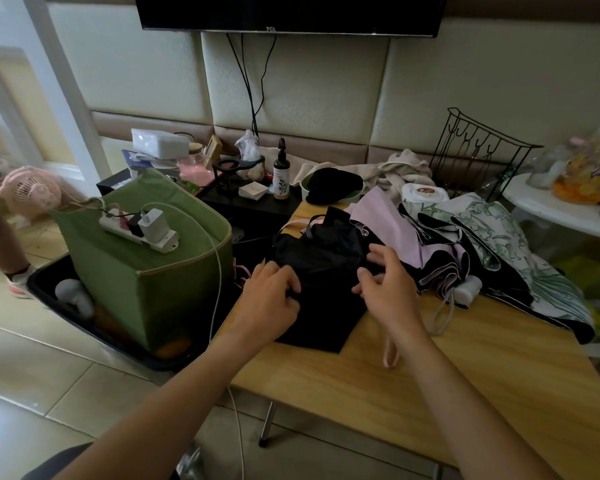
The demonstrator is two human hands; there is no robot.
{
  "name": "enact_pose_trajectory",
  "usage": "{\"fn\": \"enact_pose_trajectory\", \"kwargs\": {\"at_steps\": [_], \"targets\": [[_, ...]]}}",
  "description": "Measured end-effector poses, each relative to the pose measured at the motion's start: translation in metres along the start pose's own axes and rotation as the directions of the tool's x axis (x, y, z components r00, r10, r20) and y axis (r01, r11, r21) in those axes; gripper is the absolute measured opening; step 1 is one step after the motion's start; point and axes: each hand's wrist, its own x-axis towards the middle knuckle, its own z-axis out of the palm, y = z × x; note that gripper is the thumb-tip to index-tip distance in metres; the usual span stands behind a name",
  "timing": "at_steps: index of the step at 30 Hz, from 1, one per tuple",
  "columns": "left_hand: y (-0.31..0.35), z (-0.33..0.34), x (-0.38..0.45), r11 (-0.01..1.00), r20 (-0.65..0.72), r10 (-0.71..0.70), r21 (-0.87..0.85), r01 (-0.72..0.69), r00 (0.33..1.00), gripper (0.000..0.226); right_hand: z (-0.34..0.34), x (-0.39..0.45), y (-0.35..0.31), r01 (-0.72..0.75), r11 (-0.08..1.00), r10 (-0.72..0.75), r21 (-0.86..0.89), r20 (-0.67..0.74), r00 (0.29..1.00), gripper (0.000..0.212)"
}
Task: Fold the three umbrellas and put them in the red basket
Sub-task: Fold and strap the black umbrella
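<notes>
While the left hand (274,292) pinches the black umbrella (321,268) and the right hand (383,278) hovers loose-fingered (holding nothing), the slack canopy could spring apart unless gathered tightly.

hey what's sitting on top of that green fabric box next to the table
On the green fabric box lies a white power strip with a white charger and a black adapter plugged in. The box's inside is covered, so its contents cannot be seen.

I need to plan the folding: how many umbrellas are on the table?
3, overlapping on the wooden table: black umbrella under both hands, lilac umbrella right of it, leaf-print umbrella farthest right.
</notes>
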Motion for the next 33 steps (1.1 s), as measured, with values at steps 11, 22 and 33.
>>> {"fn": "enact_pose_trajectory", "kwargs": {"at_steps": [11,22,33], "targets": [[0.007,-0.008,-0.016,0.88,0.347,-0.138,0.472,-0.045,0.928,0.057,0.002,0.0,0.011,0.021,1.0,-0.021,-0.008,0.063,0.998,0.013],[-0.014,0.003,-0.013,0.914,0.438,-0.248,0.402,0.058,0.864,0.064,-0.003,-0.002,0.005,0.012,0.997,-0.018,0.08,0.076,0.997,0.014],[-0.001,-0.029,0.0,0.887,-0.027,-0.387,-0.285,0.364,0.922,0.021,-0.024,-0.008,-0.001,0.04,0.994,-0.096,0.103,0.628,0.772,0.016]]}}
